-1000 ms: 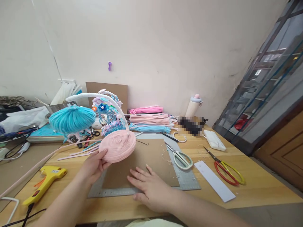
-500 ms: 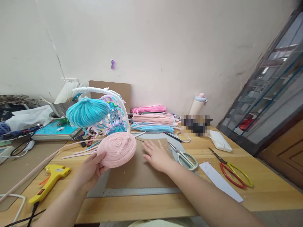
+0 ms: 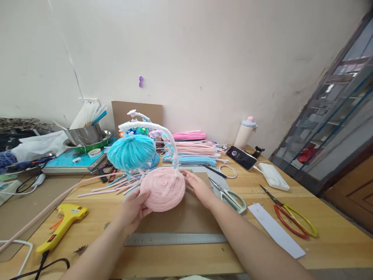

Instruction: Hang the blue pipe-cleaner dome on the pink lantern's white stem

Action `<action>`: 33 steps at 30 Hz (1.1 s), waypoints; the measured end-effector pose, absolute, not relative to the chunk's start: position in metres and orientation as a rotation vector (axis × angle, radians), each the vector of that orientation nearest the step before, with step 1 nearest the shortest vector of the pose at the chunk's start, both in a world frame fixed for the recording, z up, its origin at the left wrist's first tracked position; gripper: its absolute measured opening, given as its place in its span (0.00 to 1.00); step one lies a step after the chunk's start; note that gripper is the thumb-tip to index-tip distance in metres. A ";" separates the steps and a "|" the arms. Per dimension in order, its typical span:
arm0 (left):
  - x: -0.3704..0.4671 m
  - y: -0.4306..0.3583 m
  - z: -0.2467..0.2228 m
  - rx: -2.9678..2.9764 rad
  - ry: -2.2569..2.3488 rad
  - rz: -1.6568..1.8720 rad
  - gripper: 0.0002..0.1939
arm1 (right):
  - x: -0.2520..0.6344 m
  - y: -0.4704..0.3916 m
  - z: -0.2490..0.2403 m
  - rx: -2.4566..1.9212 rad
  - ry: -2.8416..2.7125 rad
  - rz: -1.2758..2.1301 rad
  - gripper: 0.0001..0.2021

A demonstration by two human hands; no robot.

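A pale pink coiled disc (image 3: 163, 190) of fuzzy stem faces me, tilted, above the brown cardboard. It is the base of a craft piece with a white wrapped arch (image 3: 171, 147), a turquoise domed tuft (image 3: 131, 151) and small flowers hanging behind. My left hand (image 3: 135, 206) grips the disc's lower left edge, thumb in front and fingers underneath. At the right edge, my right hand (image 3: 201, 188) reaches up with its fingers stretched out, fingertips by the foot of the arch. Whether it bears any weight, I cannot tell.
Green-handled scissors (image 3: 233, 198) and red-and-yellow scissors (image 3: 291, 217) lie to the right, with a white strip (image 3: 276, 230) between. A yellow glue gun (image 3: 62, 225) rests at left. Bundles of fuzzy stems (image 3: 192, 149), a phone (image 3: 241, 157) and a bottle (image 3: 245, 131) stand behind.
The craft piece has moved right with my left hand and turned a little. My right hand has left the cardboard and come to the disc's right edge.
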State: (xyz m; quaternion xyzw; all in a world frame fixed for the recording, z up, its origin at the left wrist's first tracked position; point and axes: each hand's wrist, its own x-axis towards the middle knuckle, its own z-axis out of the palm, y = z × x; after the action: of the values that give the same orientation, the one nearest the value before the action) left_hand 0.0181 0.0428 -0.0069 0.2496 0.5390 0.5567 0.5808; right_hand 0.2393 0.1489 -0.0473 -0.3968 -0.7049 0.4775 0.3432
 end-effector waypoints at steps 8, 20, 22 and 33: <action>0.036 0.066 -0.017 0.652 1.147 1.175 0.17 | 0.271 0.138 -0.025 -0.830 -2.042 1.267 0.61; 0.035 0.071 -0.029 0.733 1.143 1.100 0.19 | 0.275 0.142 -0.033 -1.094 -2.266 1.035 0.54; 0.035 0.072 -0.029 0.759 1.172 1.093 0.20 | 0.275 0.142 -0.033 -1.112 -2.307 0.989 0.53; 0.027 0.073 -0.024 1.237 1.683 1.070 0.07 | 0.271 0.140 -0.043 -1.224 -2.451 0.841 0.57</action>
State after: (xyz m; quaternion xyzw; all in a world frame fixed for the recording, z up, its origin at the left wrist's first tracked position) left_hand 0.0271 0.0725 -0.0239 0.4862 0.6611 0.4206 0.3870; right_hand 0.2707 0.1402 -0.0426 -0.4231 -0.8471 0.2905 0.1377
